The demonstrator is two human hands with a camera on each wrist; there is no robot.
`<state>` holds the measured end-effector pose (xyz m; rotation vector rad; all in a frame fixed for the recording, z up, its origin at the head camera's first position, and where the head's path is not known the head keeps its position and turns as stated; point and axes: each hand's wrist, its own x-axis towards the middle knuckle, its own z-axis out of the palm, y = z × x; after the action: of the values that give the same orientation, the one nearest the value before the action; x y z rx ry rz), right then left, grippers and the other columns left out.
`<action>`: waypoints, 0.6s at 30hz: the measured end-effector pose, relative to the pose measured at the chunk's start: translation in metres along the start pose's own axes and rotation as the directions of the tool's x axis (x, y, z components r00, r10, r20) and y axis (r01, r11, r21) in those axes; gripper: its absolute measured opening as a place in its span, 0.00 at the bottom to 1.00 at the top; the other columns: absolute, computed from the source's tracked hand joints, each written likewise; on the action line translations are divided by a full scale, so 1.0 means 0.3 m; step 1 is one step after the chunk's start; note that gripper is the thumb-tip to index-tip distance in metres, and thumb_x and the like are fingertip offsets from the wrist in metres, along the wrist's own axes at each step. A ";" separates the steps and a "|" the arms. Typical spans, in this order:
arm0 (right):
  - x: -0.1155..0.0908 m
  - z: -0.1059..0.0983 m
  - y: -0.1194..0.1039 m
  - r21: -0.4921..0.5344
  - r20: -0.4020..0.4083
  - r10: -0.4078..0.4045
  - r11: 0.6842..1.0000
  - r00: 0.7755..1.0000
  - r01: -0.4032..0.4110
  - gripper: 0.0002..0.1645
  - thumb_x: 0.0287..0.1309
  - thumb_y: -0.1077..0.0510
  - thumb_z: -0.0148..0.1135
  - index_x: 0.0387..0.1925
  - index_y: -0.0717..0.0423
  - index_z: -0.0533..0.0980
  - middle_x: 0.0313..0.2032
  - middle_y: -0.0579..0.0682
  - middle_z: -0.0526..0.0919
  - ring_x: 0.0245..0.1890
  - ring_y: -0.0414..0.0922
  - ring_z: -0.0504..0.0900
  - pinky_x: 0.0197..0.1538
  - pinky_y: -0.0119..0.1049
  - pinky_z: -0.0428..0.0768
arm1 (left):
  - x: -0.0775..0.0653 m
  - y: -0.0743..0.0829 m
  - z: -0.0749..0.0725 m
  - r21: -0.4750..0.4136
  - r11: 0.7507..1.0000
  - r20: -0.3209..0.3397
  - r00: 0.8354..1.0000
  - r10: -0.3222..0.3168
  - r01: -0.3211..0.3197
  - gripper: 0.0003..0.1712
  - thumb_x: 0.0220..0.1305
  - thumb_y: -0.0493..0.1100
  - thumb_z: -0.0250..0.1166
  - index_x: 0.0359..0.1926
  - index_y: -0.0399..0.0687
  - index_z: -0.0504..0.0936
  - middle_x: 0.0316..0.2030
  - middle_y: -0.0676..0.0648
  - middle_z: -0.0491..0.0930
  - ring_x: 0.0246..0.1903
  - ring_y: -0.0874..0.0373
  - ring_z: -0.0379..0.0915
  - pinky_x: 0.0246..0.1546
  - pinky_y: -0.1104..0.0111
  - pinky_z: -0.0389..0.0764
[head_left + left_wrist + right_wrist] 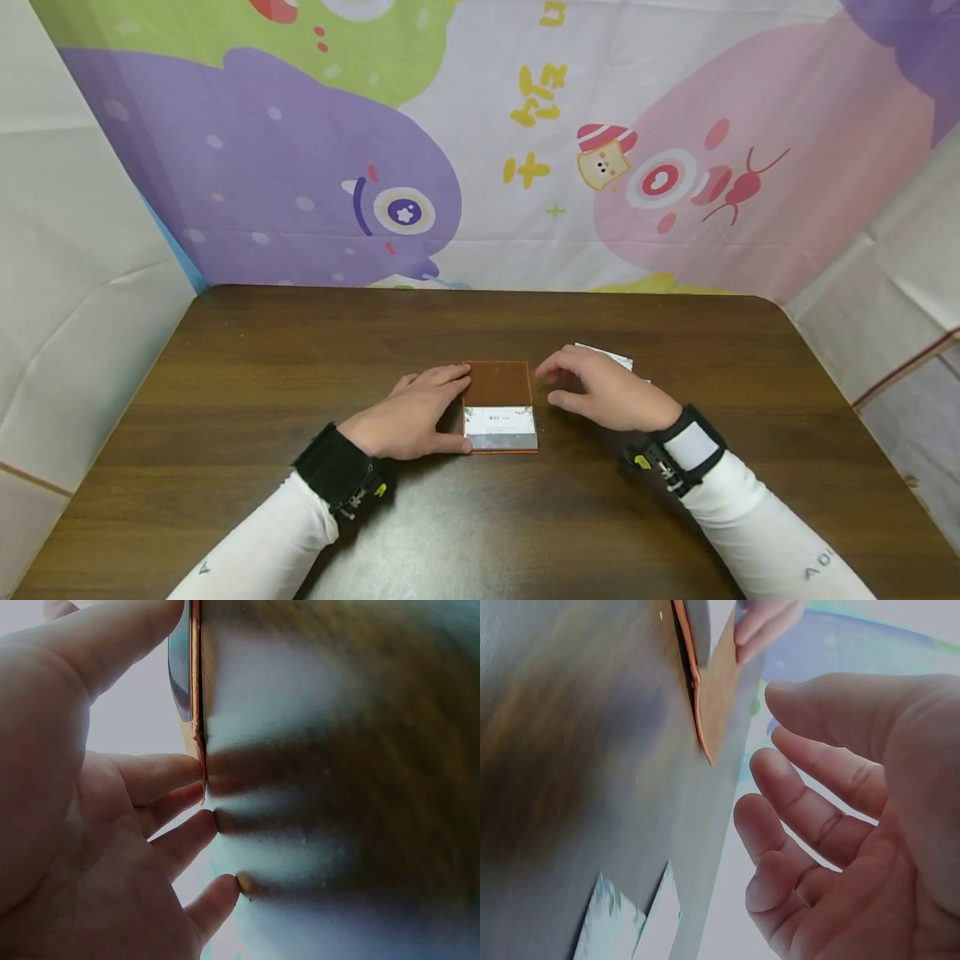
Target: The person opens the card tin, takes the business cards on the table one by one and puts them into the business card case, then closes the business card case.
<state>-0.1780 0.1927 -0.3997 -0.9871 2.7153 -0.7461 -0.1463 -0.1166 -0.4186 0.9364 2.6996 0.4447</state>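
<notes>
A flat brown leather card holder [497, 383] lies on the table, with a white printed card [501, 420] across its lower half. Along its left edge rests my left hand [416, 417], thumb at the lower corner and fingertips at the upper one. In the left wrist view those fingers are spread, some touching the thin brown edge [196, 682]. My right hand [607, 387] hovers just right of the holder, fingers loosely bent and nothing between them. Partly hidden behind it are white cards [621, 359]; the right wrist view shows two card corners [611, 926].
The wooden table [300, 333] ends at a cloth backdrop [487, 233] printed with cartoon figures. White cloth sides [90, 275] stand to the left and right. Each wrist carries a black strap [333, 467] with a small camera.
</notes>
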 end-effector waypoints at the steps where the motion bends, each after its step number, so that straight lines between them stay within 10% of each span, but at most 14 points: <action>1: -0.003 -0.006 0.004 -0.007 -0.004 0.008 1.000 1.000 -0.008 0.20 0.60 0.54 0.69 0.53 0.52 0.79 0.46 0.44 0.81 0.46 0.42 0.77 0.50 0.40 0.78 | 0.000 0.000 0.000 0.000 1.000 0.000 1.000 0.000 0.000 0.55 0.61 0.69 0.63 0.77 0.42 0.57 0.77 0.46 0.50 0.75 0.50 0.44 0.67 0.47 0.52; 18: -0.035 -0.084 0.087 0.003 -0.047 0.074 0.997 0.996 -0.074 0.24 0.57 0.53 0.72 0.54 0.56 0.78 0.43 0.48 0.80 0.43 0.46 0.75 0.45 0.44 0.77 | -0.002 0.000 -0.001 0.001 1.000 -0.002 1.000 0.000 0.000 0.54 0.62 0.69 0.63 0.77 0.43 0.57 0.77 0.46 0.50 0.75 0.51 0.44 0.67 0.48 0.52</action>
<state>-0.1924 0.2267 -0.3913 -0.8747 2.7741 -0.7669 -0.1459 -0.1170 -0.4183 0.9367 2.7018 0.4442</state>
